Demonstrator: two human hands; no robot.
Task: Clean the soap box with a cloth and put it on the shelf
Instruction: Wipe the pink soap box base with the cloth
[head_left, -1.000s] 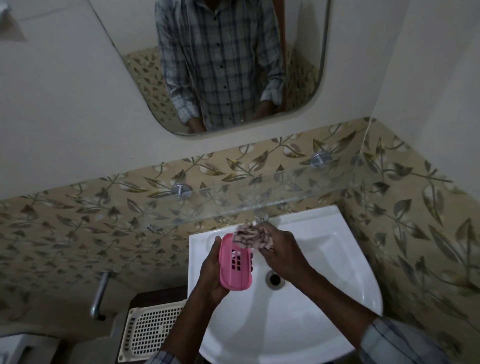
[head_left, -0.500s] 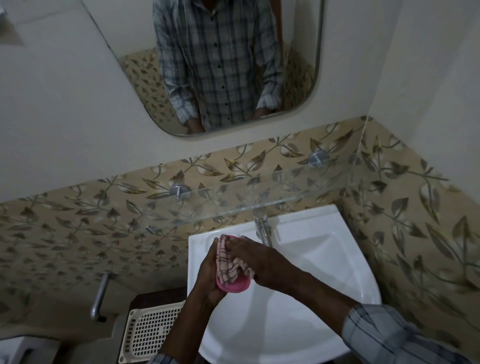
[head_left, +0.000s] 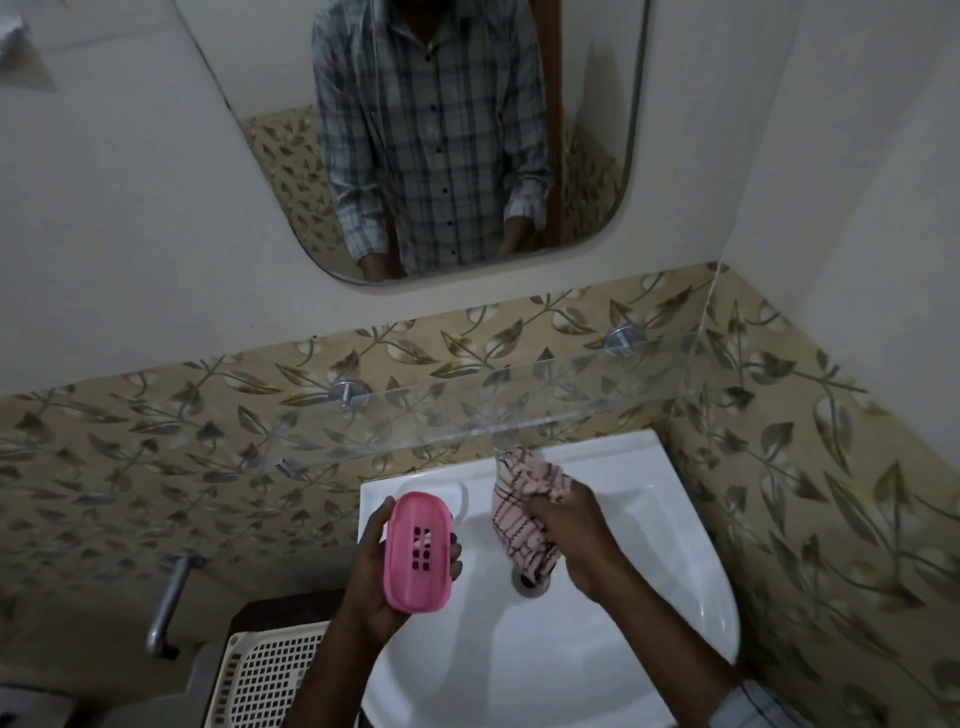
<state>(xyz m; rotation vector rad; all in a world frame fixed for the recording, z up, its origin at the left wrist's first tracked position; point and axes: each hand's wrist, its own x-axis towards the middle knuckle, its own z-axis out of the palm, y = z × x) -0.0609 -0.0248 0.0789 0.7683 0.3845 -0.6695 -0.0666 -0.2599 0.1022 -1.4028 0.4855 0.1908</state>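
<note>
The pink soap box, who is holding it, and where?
The left hand holds the pink soap box from behind, with fingertips wrapped around its long edges. The right hand grips the bunched middle of the checked cloth.

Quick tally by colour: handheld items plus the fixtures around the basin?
Pink: 2, soap box in the left hand, checked cloth in the right hand
White: 1, sink
Cream: 1, slotted basket
Clear: 1, glass shelf
Total: 5
</note>
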